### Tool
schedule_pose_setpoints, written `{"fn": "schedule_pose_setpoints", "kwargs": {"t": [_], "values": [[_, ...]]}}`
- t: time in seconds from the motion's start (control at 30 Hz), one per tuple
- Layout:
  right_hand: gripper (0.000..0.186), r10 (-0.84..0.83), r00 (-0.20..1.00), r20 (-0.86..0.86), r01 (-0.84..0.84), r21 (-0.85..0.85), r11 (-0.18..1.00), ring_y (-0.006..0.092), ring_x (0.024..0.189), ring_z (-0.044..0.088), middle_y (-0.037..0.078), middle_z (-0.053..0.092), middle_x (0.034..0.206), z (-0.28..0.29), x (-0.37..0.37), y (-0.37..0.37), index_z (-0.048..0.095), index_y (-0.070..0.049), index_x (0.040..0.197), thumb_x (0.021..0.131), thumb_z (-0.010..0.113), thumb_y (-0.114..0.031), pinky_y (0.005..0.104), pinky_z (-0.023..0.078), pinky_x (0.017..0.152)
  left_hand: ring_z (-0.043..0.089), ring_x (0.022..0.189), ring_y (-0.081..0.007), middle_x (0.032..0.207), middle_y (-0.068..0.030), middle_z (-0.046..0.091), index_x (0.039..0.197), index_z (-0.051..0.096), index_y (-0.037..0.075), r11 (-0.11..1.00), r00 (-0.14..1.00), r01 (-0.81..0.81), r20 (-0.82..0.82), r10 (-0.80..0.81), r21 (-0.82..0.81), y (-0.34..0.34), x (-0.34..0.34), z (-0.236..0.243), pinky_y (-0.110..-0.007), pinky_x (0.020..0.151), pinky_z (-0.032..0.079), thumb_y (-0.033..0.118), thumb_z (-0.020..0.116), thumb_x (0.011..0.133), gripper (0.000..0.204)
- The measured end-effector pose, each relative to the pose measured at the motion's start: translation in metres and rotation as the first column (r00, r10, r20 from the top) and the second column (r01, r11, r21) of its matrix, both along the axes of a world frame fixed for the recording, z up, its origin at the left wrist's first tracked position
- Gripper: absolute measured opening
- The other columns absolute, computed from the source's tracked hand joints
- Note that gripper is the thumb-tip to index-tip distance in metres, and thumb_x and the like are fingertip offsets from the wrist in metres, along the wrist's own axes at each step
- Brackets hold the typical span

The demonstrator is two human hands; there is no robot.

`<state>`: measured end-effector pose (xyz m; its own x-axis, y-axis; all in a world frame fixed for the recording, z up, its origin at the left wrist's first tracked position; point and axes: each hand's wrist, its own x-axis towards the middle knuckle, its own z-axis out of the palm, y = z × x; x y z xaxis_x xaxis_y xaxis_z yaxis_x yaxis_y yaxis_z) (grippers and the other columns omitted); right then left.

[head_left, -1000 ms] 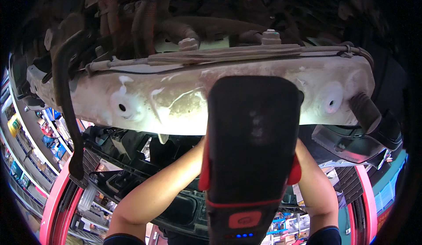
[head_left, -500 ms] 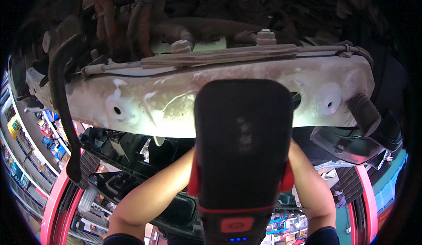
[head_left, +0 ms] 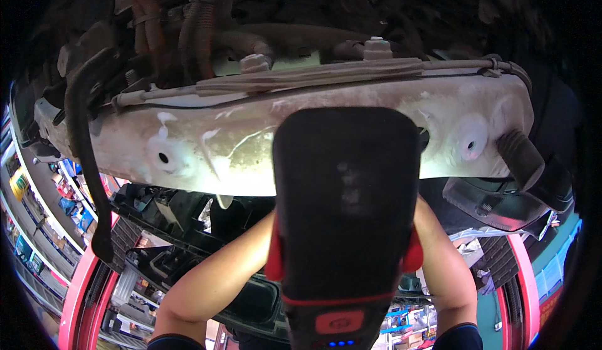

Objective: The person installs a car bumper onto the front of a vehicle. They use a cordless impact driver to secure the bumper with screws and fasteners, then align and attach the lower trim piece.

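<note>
A large black-and-red work lamp, with a red button and blue indicator lights, fills the lower middle. Both my forearms run up behind it, the left and the right; their hands are hidden by the lamp, so whether they hold anything cannot be seen. Beyond it a dirty pale metal crossmember of a vehicle spans the view, brightly lit just left of the lamp, with holes, scratches and pale smears. A bundle of pipes lies along its top.
A dark bent bar hangs at the left. Hoses show above. A black plastic panel lies behind my forearms. Red lift structures flank below at left and right. Shelves of goods stand far left.
The lamp appears further left against the crossmember than a second ago, as does my left forearm. The crossmember has shifted slightly left in the view.
</note>
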<state>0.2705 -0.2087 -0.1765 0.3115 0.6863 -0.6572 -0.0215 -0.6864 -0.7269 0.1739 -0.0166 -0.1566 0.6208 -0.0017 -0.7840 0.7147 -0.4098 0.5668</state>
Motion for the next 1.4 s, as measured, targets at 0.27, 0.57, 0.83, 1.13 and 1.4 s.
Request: {"fn": "schedule_pose_setpoints", "kwargs": {"t": [0.27,0.57,0.83,1.13,1.4], "values": [[0.039,0.094,0.986,0.137,-0.079,-0.115,0.990,0.0458,0.112,0.063,0.027,0.068,0.119,-0.010,0.008,0.029,0.066,-0.001,0.123,0.092,0.072,-0.023,0.0495,0.050,0.097,0.062,0.114,-0.0449,0.116,-0.0304,0.064,0.127,0.059,-0.007,0.997,0.997,0.049,-0.067,-0.044,0.065,0.000,-0.003,-0.002,-0.048,0.101,0.050,0.015,0.076,0.079,0.055],[0.036,-0.020,0.990,0.139,0.016,0.030,0.999,0.0427,0.113,0.064,0.026,0.068,0.120,-0.007,0.003,0.022,0.065,0.002,0.122,0.091,0.071,-0.014,0.0474,0.050,0.098,0.062,0.115,-0.0452,0.121,-0.0284,0.064,0.129,0.062,-0.002,0.998,0.999,0.007,0.052,-0.010,0.068,0.004,-0.003,0.008,-0.050,0.102,0.050,0.015,0.075,0.080,0.053],[0.040,-0.005,0.991,0.132,0.001,0.026,1.000,0.0433,0.118,0.061,0.025,0.066,0.125,-0.013,0.000,0.018,0.062,0.002,0.127,0.092,0.072,-0.013,0.0483,0.047,0.102,0.064,0.111,-0.0465,0.117,-0.0283,0.066,0.124,0.065,-0.002,0.991,0.973,0.071,0.213,-0.094,0.117,0.001,-0.006,0.005,-0.051,0.100,0.051,0.014,0.074,0.080,0.047],[0.041,0.011,0.998,0.060,-0.006,-0.079,0.997,0.0430,0.122,0.059,0.026,0.065,0.127,-0.005,0.006,0.015,0.062,0.001,0.128,0.093,0.073,-0.017,0.0492,0.044,0.105,0.063,0.116,-0.0454,0.121,-0.0290,0.066,0.126,0.066,0.000,0.986,0.980,0.156,0.116,-0.162,0.056,0.003,0.005,0.004,-0.051,0.104,0.050,0.014,0.073,0.080,0.049],[0.043,-0.044,0.992,0.121,0.039,0.040,0.998,0.0437,0.127,0.056,0.026,0.063,0.132,-0.013,-0.001,0.014,0.061,0.001,0.131,0.093,0.074,-0.015,0.0477,0.042,0.108,0.060,0.118,-0.0461,0.123,-0.0300,0.064,0.130,0.062,-0.001,0.979,0.969,0.185,0.148,-0.197,0.088,0.008,-0.008,-0.001,-0.051,0.106,0.047,0.022,0.067,0.089,0.048]]}}
